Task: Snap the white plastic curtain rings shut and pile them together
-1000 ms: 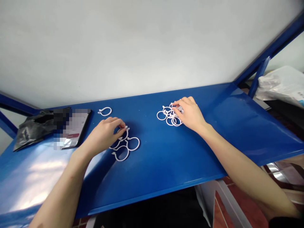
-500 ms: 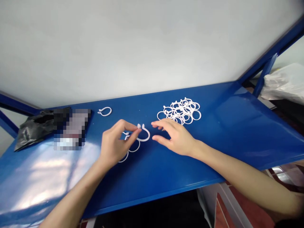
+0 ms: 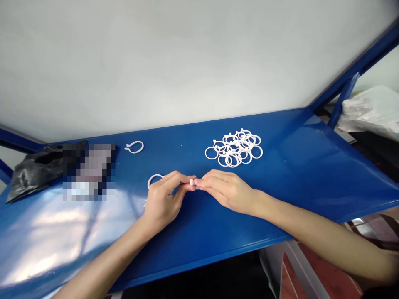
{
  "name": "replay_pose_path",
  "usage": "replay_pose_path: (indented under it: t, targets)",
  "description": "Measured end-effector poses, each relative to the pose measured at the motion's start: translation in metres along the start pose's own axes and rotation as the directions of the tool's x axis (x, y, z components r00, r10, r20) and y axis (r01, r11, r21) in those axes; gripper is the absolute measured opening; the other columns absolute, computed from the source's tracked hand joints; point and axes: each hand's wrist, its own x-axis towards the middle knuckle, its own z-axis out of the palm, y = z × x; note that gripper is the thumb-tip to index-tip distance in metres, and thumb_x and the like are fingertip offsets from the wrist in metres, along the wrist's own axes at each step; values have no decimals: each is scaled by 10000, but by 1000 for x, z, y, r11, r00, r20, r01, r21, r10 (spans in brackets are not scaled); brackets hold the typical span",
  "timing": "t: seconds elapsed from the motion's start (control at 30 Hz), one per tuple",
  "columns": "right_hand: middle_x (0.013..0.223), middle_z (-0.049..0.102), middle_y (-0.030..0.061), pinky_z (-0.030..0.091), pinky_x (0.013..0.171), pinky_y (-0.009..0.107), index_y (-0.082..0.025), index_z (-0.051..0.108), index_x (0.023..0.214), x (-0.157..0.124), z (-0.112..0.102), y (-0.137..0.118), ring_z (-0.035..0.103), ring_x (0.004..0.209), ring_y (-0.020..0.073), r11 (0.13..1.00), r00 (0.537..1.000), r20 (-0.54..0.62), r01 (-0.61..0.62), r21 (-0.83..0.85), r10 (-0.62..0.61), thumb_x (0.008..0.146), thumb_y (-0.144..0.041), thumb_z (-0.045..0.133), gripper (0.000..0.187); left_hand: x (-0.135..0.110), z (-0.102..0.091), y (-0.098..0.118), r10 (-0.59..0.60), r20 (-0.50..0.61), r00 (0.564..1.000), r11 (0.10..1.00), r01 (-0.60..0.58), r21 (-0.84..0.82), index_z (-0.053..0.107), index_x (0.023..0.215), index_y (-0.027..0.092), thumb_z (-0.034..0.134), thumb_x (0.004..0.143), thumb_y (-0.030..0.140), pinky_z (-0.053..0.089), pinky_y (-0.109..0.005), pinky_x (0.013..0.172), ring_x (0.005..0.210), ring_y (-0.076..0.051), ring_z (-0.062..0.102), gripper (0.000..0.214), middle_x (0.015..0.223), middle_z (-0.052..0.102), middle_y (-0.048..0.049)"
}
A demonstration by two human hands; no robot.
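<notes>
My left hand (image 3: 165,197) is closed in a pinch on a white plastic curtain ring (image 3: 192,182), just above the blue tabletop. My right hand (image 3: 229,189) pinches the same ring from the other side, its fingertips almost meeting those of the left. Only the ring's small knob and a bit of its band show; the fingers cover the remainder. Partly behind my left hand lies another white ring (image 3: 152,179). Beyond my right hand a loose pile of several white rings (image 3: 230,160) is spread out. One ring with parted ends (image 3: 141,148) lies alone at the back left.
A black plastic bag (image 3: 34,168) and a pixelated flat object (image 3: 93,164) lie on the left of the blue table (image 3: 280,166). Blue frame posts stand at both sides, and a white wall rises behind. A clear plastic bag (image 3: 368,110) is at the far right.
My right hand has closed in and now pinches the ring that my left hand held alone. The ring has turned, hiding its loop. The left hand has shifted slightly right and down.
</notes>
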Motion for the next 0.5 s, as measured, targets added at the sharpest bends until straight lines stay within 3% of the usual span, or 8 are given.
replay_pose_path:
  t: [0.13, 0.27, 0.37, 0.5]
  targets:
    - [1014, 756, 78, 619, 786, 321, -154, 644, 1148, -1, 1, 2, 717, 932, 173, 993, 998, 51, 49, -103, -44, 1020, -111, 490, 205, 1, -2, -1, 136, 27, 990, 988, -137, 66, 696, 857, 227, 552, 956, 139, 531, -215, 692, 701, -116, 682, 195, 772, 736, 17]
    - [1025, 743, 63, 608, 769, 312, -177, 660, 1136, 5, -3, 11, 701, 928, 167, 972, 1000, 25, 24, -233, -19, 1036, -142, 466, 222, 13, -19, -4, 119, 156, 981, 974, -145, 174, 716, 977, 221, 560, 987, 293, 538, -261, 758, 797, -154, 678, 173, 882, 743, -22]
    - [1065, 701, 82, 590, 746, 312, -185, 684, 1089, 9, -16, 26, 686, 906, 173, 937, 993, -68, -116, -330, 99, 1035, -208, 496, 197, 21, -41, -17, 28, 284, 958, 948, -115, 295, 692, 1152, 239, 508, 991, 359, 534, -362, 889, 985, -225, 663, 273, 1055, 736, -54]
    - [985, 670, 77, 562, 727, 351, -191, 715, 1018, 9, -43, 55, 640, 792, 181, 834, 923, -275, -367, -411, 270, 1001, -251, 563, 164, 22, -64, -45, -130, 449, 884, 917, -65, 393, 654, 1220, 270, 537, 901, 320, 505, -436, 989, 1136, -271, 616, 344, 1284, 633, -66]
